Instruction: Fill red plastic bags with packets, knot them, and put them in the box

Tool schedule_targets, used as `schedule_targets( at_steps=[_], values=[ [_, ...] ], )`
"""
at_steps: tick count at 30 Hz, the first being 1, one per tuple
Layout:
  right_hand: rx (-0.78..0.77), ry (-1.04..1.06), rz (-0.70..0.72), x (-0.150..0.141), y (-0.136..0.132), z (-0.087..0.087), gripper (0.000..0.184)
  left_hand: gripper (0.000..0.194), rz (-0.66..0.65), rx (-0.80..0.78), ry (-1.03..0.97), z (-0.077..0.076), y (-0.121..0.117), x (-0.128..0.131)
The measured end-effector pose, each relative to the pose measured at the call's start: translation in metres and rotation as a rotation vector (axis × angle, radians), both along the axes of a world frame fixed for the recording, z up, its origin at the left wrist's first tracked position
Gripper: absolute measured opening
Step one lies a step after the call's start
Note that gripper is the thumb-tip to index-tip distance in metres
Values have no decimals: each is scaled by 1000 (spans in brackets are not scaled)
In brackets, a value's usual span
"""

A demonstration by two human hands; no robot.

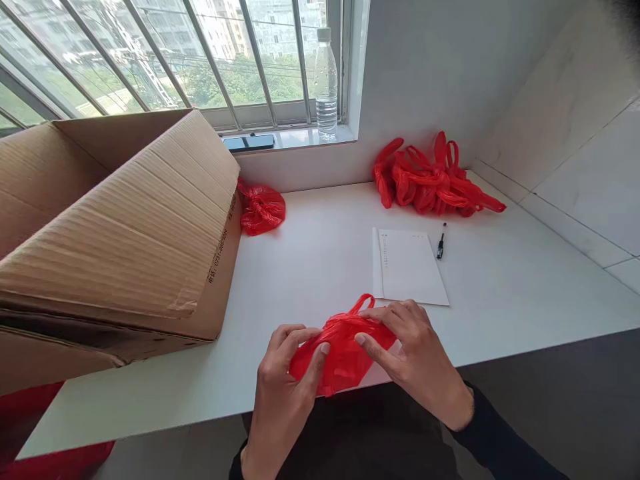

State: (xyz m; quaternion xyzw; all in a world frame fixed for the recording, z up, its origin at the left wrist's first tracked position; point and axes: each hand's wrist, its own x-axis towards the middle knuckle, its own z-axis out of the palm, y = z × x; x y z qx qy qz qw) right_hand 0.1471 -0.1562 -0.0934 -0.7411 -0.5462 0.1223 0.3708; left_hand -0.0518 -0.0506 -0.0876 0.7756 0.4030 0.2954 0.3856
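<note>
Thin red plastic bag (345, 363), white tabletop (310, 260) near edge: held loosely btwn. L hand (285, 380) & R hand (413, 340); could've torn if overpulled.

Beyond the held red bag (345, 363), the bench (310, 267) offers passage between carton (120, 233) and paper (413, 267). Leftward, the carton (tall-sided) blocks.

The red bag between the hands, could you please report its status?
Left hand and right hand: touching red bag. Bag: crumpled, at front edge of table. White paper: beyond right hand, not blocking.
</note>
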Motion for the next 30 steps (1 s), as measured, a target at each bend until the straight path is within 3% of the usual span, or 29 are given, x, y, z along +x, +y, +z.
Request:
schedule_targets(
  at_steps=[3,6,8,11,14,19,21,24,27,30],
  values=[
    [-18,118,-17,2,-2,2,15,19,118,-64,-25,-1,2,-6],
    [-56,272,-155,9,-9,3,19,26,253,-199,-109,-2,7,-18],
    [-98,357,-210,11,-12,3,19,31,269,-260,-166,0,7,-20],
    [-108,409,-190,7,-12,7,22,36,200,-227,-143,9,1,-12],
    [-50,395,-142,2,-9,11,22,25,150,-151,-75,21,-4,-1],
    [41,534,-293,9,-11,12,23,24,368,-180,-288,25,3,-2],
    [100,528,-348,10,-15,12,19,25,394,-207,-361,25,5,-6],
    [349,346,-406,-1,-20,17,23,29,337,-248,-353,27,2,-6],
    [567,179,-168,-18,-21,30,31,45,326,-286,-281,37,-10,1],
    [423,29,144,-28,-16,39,33,44,409,-272,-196,50,-20,8]
  ],
)
